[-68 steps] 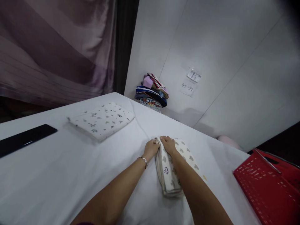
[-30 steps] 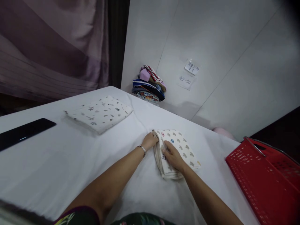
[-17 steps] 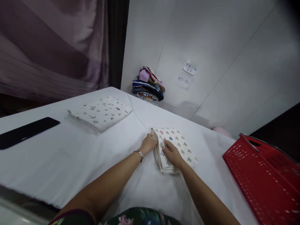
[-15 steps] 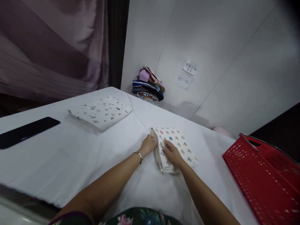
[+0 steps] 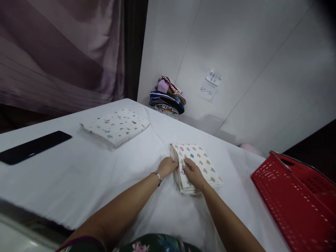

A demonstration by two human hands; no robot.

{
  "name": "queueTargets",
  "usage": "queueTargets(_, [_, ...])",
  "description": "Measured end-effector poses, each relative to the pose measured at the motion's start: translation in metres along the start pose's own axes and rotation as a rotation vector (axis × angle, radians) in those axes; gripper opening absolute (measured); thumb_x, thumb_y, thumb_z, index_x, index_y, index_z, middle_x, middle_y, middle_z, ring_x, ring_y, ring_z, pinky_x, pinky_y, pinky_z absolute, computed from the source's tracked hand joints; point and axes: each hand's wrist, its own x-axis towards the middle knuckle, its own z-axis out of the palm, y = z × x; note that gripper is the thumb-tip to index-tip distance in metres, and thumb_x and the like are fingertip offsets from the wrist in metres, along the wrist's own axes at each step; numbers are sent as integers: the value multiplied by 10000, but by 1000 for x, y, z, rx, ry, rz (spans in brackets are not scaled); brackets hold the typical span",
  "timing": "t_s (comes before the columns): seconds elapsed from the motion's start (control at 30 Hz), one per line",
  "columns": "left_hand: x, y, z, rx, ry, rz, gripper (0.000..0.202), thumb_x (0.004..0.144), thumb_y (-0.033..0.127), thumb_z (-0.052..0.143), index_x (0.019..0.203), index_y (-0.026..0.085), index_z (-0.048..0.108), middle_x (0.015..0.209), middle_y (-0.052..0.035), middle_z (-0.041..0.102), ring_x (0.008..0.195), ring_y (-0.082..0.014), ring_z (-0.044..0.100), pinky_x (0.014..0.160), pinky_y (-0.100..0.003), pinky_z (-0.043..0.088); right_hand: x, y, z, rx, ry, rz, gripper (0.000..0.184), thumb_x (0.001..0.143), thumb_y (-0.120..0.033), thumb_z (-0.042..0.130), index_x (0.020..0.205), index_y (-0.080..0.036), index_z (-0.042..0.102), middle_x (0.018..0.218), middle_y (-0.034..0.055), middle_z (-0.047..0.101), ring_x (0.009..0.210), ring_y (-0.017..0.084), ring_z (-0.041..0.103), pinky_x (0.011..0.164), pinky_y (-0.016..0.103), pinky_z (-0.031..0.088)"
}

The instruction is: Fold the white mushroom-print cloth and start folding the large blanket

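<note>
A big pale wall with thin lines stands behind the table, and two paper notes are stuck on it, higher than the table. A pink and purple curtain hangs past the table's far left edge. The light is soft and grey.

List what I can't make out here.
Head view:
Held cloth: print beneath the right hand, covered by it.
Red basket: right side, cut off by picture edge.
Black slab: left end, cut off likewise.
Upper note: writing too small.
Pink thing: lower part behind table.
</note>
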Motion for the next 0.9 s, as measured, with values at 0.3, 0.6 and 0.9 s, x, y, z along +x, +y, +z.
queueTargets(0.3, [-4,9,1,45,-16,2,248,692,328,552,581,131,655,557,-53,605,563,-153,547,495,-245,306,-2,1,1,46,16,-2,447,798,-467,543,1150,-202,621,1285,81,550,1246,225,442,1085,420,294])
queueTargets(0.6, [-8,7,5,-91,-53,-33,246,689,329,579,609,110,658,611,-47,636,592,-149,571,487,-224,342,-2,3,2,63,38,5,440,783,-482,555,1117,-208,640,1255,87,573,1230,238,458,1076,439,303])
queueTargets(0.9, [-5,7,17,-308,-25,-127,181,685,267,603,700,97,664,725,-65,685,670,-147,613,500,-183,403,-1,2,2,83,37,-4,423,801,-479,536,1114,-216,640,1242,82,582,1217,241,471,1070,449,312])
